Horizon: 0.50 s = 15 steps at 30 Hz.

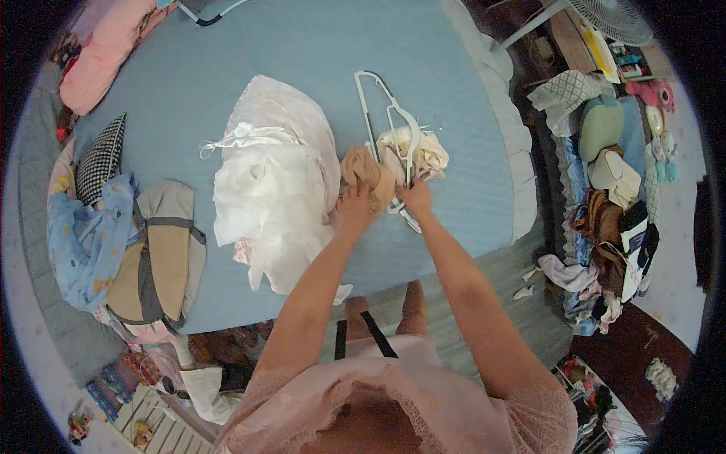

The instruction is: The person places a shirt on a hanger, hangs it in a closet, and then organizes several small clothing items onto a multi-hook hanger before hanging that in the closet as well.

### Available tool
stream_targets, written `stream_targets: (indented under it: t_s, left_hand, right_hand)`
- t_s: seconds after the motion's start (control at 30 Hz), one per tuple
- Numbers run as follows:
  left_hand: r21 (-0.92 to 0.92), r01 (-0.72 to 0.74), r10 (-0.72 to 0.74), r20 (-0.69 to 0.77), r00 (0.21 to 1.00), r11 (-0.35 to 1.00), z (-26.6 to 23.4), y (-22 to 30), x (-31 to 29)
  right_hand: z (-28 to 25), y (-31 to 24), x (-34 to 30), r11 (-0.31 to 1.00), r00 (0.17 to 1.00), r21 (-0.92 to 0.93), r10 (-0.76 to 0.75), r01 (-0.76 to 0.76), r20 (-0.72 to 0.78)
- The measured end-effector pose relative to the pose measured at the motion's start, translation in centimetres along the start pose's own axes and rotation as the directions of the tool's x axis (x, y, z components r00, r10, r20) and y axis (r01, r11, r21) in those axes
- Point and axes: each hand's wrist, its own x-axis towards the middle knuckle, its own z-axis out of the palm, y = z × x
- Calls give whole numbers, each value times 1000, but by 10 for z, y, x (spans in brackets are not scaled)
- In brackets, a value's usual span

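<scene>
My left hand (355, 206) lies on a tan cloth (361, 168), its fingers stretched over the fabric. Close beside it, my right hand (415, 200) is closed on the white hanger (414, 140), near its lower part. The hanger lies partly over the tan cloth and a bunched cream cloth (433, 156), which has thin strings at its far side. Part of the tan cloth is hidden under my left hand. Left of my hands, a large white ruffled garment (276, 193) is spread in a heap with a tied ribbon near its middle.
All this rests on a bed with a blue sheet (302, 45). A checked cushion (100, 160), a blue patterned cloth (92, 234) and a tan-and-grey bag-like item (170, 253) sit at the left. Piled clothes (605, 212) and a fan (616, 19) stand at the right.
</scene>
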Motion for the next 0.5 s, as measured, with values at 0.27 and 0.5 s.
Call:
stream_targets:
  t_s: [0.27, 0.5]
  left_hand:
    - [-609, 370, -543, -121, 831, 702, 17, -59, 0]
    - [-256, 2, -144, -536, 832, 967, 43, -37, 48]
  right_hand:
    - [-117, -34, -14, 495, 990, 864, -49, -92, 133]
    - [-138, -25, 71, 417, 979, 904, -119, -100, 163]
